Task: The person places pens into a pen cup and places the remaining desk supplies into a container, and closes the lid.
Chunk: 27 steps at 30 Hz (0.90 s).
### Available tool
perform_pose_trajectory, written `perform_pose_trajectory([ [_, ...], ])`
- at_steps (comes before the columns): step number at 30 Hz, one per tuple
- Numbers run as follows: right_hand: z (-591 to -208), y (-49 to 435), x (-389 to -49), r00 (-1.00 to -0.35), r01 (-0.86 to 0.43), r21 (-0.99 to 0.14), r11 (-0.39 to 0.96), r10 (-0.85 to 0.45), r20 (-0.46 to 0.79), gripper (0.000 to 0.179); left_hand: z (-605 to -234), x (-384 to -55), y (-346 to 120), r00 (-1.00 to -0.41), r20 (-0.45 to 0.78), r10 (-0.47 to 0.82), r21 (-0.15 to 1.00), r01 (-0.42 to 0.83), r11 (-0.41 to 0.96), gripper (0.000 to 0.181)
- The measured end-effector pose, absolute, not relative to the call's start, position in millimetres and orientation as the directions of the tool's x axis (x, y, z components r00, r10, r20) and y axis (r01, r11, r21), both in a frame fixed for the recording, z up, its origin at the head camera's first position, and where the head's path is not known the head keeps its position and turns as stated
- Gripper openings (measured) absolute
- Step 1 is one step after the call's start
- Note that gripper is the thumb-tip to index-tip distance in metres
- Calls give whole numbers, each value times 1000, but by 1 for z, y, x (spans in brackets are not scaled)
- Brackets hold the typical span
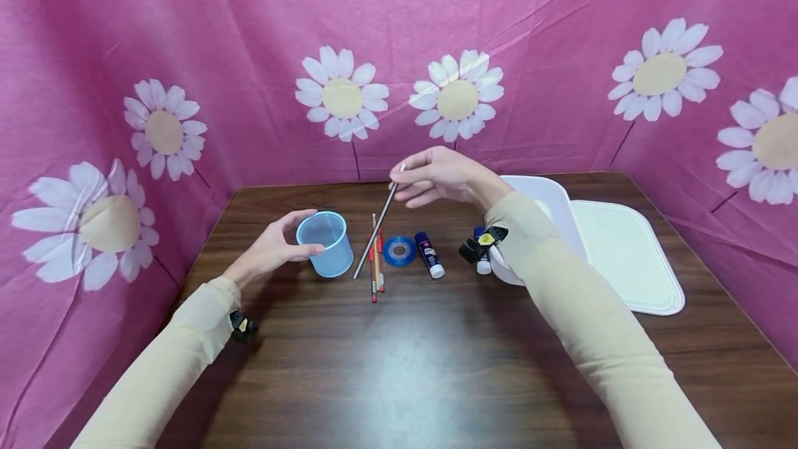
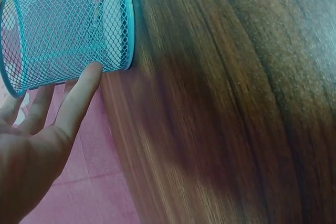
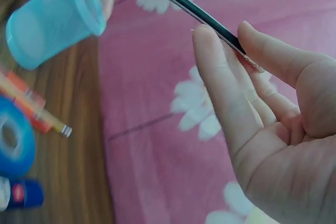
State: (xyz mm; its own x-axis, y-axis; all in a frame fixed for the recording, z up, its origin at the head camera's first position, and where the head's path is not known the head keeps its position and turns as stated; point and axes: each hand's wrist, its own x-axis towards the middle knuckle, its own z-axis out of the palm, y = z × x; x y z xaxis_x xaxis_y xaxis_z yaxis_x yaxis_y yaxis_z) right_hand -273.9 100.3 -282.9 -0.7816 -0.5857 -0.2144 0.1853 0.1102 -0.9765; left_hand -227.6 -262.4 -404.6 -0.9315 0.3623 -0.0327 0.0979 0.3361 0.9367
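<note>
Pencil (image 1: 383, 211), slim and dark, is slanting beside a blue mesh cup (image 1: 333, 255) on the table (image 1: 299, 380). The right hand (image 1: 439, 175) is pinching its upper end, above and right of the cup; its lower end is pointing down, just right of the cup. The left hand (image 1: 274, 248), nearer, is gripping the cup's left side.

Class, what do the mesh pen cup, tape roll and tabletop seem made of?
Mesh pen cup: probably painted metal, given its thin diamond lattice and smooth blue rim.
Tape roll: likely plastic film, being smooth, glossy blue.
Tabletop: wood or wood-look laminate; glossy brown grain fits either.
</note>
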Motion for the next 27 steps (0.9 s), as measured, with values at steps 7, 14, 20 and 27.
perform_pose_trajectory([
  [7,-261,78,-268,-807,95,-994,-50,-589,-47,22,-407,-228,-261,-933,-38,357,953,74,295,81],
  [14,-260,48,-268,-832,74,-986,-152,-554,23,28,-407,-228,-263,-936,-50,347,954,57,294,81],
  [20,-269,31,-270,-832,30,-990,-135,-552,50,27,-407,-227,-263,-938,-51,342,956,53,287,83],
  [27,-288,17,-278,-826,21,-997,-70,-563,22,29,-406,-229,-262,-940,-40,340,946,74,316,80],
])
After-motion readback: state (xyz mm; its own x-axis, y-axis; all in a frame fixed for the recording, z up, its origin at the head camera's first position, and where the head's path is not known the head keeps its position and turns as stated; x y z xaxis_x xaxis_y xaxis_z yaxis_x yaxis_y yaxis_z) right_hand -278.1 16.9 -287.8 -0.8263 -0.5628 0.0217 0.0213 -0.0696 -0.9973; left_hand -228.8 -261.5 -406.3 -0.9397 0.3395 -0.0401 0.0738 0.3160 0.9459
